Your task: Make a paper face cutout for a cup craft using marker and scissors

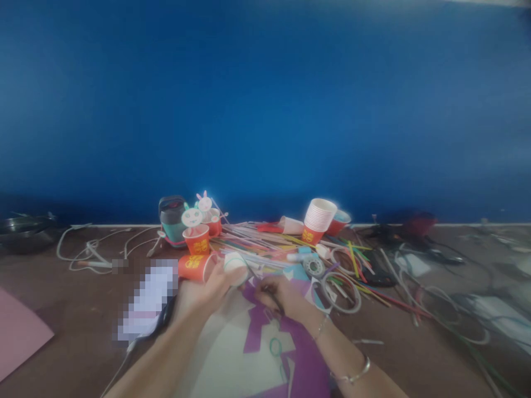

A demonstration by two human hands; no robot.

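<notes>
Left of the left hand, a white cable loops over the brown tabletop; farther left lie a pink sheet and, deeper back, a metal bowl. A teal-and-dark container stands beyond that hand, near the blue wall. Well right of the right hand, cords lie tangled.

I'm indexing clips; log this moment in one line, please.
left hand: holds white piece | right hand: holds scissors, blades near white piece | red cup: on its side by left hand
</notes>
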